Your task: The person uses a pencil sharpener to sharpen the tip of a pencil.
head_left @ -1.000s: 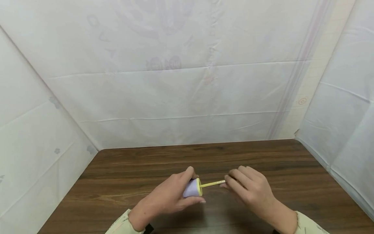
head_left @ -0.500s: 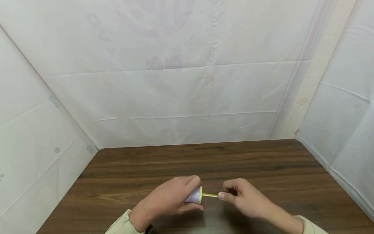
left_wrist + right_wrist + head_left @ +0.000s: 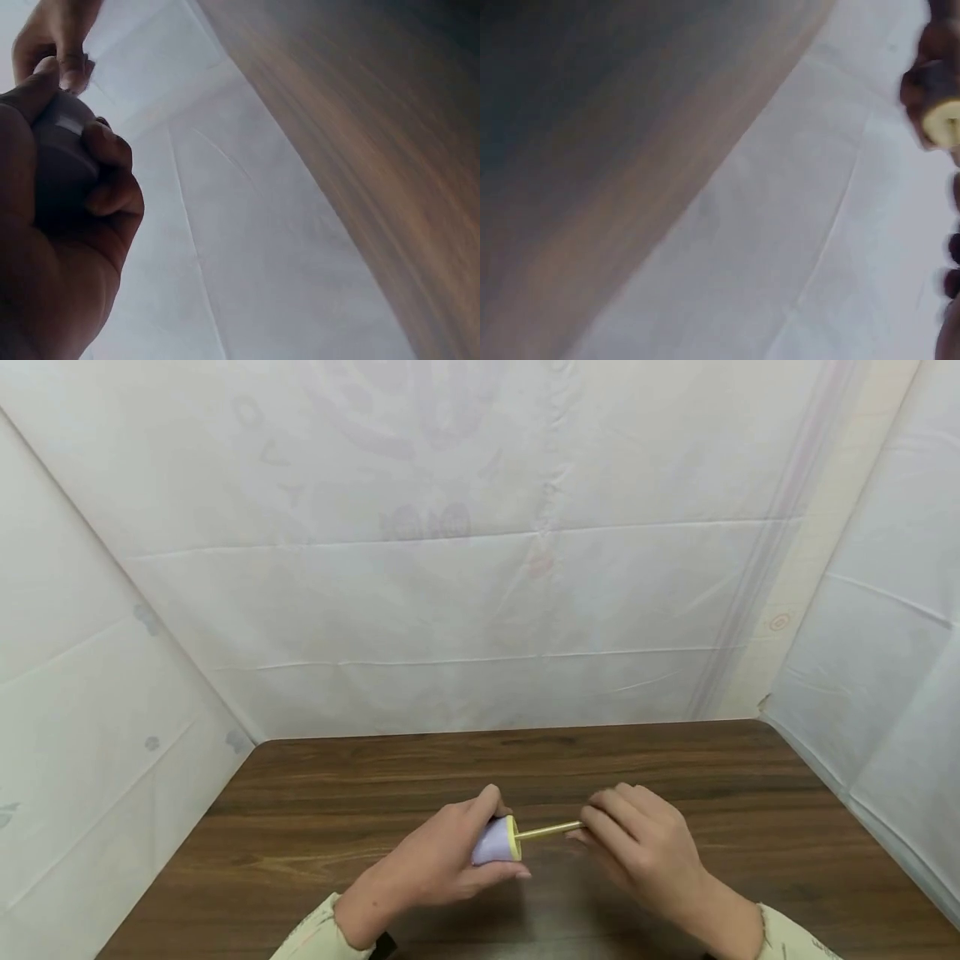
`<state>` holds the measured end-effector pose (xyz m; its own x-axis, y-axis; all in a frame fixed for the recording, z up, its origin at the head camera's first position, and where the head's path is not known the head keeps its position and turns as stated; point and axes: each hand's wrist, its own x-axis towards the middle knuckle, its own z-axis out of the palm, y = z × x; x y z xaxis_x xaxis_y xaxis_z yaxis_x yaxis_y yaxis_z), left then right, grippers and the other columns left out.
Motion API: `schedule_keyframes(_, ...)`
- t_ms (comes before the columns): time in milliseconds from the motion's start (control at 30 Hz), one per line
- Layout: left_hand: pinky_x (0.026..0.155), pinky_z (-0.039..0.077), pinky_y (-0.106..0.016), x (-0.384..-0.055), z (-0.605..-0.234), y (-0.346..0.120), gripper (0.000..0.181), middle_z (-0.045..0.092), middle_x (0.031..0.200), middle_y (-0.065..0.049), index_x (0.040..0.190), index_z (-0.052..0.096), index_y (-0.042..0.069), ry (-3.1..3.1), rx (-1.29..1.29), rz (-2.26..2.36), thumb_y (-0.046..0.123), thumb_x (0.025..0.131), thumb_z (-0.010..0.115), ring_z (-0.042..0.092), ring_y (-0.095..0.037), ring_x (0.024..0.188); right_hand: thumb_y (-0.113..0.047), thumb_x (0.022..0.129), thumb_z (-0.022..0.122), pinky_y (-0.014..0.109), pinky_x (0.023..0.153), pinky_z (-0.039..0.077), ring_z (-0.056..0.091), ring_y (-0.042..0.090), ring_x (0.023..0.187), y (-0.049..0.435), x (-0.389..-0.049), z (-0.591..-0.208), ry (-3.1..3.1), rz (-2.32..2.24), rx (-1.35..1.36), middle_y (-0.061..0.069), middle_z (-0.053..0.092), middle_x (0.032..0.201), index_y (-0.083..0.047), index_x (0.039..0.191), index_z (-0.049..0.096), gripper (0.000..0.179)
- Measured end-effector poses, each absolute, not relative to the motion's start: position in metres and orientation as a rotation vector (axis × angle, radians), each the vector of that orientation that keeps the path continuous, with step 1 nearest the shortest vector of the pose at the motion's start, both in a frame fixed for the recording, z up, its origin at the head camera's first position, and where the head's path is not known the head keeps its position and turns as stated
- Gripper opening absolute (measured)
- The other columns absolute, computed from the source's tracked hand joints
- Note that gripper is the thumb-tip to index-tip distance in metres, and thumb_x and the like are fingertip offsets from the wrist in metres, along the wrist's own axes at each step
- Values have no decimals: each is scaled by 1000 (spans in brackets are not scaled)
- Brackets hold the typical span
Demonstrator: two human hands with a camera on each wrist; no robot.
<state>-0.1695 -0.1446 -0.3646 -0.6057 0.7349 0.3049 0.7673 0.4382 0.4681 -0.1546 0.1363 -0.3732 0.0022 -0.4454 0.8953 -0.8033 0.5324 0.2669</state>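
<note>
My left hand grips a lilac pencil sharpener with a yellow rim, held on its side above the table. A thin yellow pencil sticks out of the sharpener's rimmed end. Its other end is pinched by my right hand, whose fingertips are partly hidden behind the knuckles. In the left wrist view, curled fingers wrap round the dark-looking sharpener. The right wrist view catches the sharpener's round yellow end at its right edge, blurred.
Both hands are over the near half of a dark wooden table. White printed sheeting stands behind the table and along its left and right sides.
My right hand rolled palm-inward and lower at half a second ago, then turned back knuckles-up, twisting with the pencil. The left hand dipped and rose again, keeping its grip on the sharpener.
</note>
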Motion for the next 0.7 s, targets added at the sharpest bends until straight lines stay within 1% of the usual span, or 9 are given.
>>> schedule_keyframes(67, 60, 50, -17, -169, -365, -144, 47, 60, 91, 11, 113, 47, 18, -2612, -1400, -982, 50, 96, 77, 57, 0, 71, -22, 107, 66, 19, 52, 35, 48, 12, 59, 134, -157, -367, -1437, 286, 1105, 2, 66, 75, -4, 78, 72, 35)
schedule_keyframes(133, 60, 50, -16, -169, -365, -144, 47, 61, 92, 11, 114, 48, 18, -2613, -1428, -1014, 50, 96, 77, 58, 0, 72, -19, 108, 65, 18, 51, 31, 45, 11, 58, 133, -157, -363, -1351, 241, 1130, 1, 65, 72, -5, 74, 71, 37)
schedule_keyframes(300, 60, 47, -13, -168, -364, -146, 49, 58, 93, 12, 116, 49, 17, -2622, -1434, -858, 55, 97, 73, 55, 2, 70, -19, 110, 60, 12, 49, 32, 39, 5, 57, 131, -150, -367, -1500, 304, 1165, -4, 55, 69, -9, 72, 63, 40)
schedule_keyframes(367, 60, 44, -11, -167, -363, -147, 50, 56, 92, 12, 115, 50, 16, -2591, -1441, -731, 55, 97, 73, 53, 3, 70, -23, 109, 63, 10, 49, 32, 35, -1, 57, 133, -144, -374, -1721, 462, 1177, -8, 49, 68, -14, 72, 58, 38)
schedule_keyframes(433, 61, 42, -10, -168, -363, -147, 49, 53, 91, 12, 113, 50, 16, -2518, -1473, -565, 54, 96, 76, 50, 3, 71, -27, 105, 69, 11, 48, 31, 33, -5, 56, 135, -137, -379, -2066, 790, 1175, -12, 45, 66, -18, 71, 56, 38)
schedule_keyframes(500, 63, 41, -11, -168, -363, -145, 50, 51, 89, 12, 108, 49, 15, -2401, -1516, -383, 51, 94, 79, 48, 2, 71, -27, 103, 73, 14, 48, 32, 34, -5, 56, 140, -132, -380, -2393, 1277, 1098, -14, 43, 65, -16, 70, 54, 39)
schedule_keyframes(567, 65, 41, -12, -168, -364, -143, 50, 48, 89, 11, 104, 48, 15, -2294, -1547, -244, 50, 92, 82, 46, 1, 72, -25, 100, 75, 19, 48, 33, 36, -2, 55, 144, -131, -378, -2595, 1630, 942, -12, 45, 64, -11, 70, 57, 38)
schedule_keyframes(633, 66, 41, -12, -168, -366, -142, 51, 48, 89, 11, 102, 47, 15, -2262, -1551, -208, 49, 91, 84, 46, 0, 73, -24, 100, 75, 22, 48, 33, 37, 1, 55, 148, -133, -375, -2709, 1724, 885, -10, 46, 64, -9, 73, 61, 34)
schedule_keyframes(700, 65, 40, -12, -168, -366, -141, 51, 48, 88, 12, 103, 47, 15, -2304, -1533, -247, 49, 91, 83, 46, 1, 72, -27, 99, 76, 23, 49, 37, 42, 1, 57, 150, -134, -373, -2742, 1611, 908, -11, 51, 67, -13, 77, 66, 28)
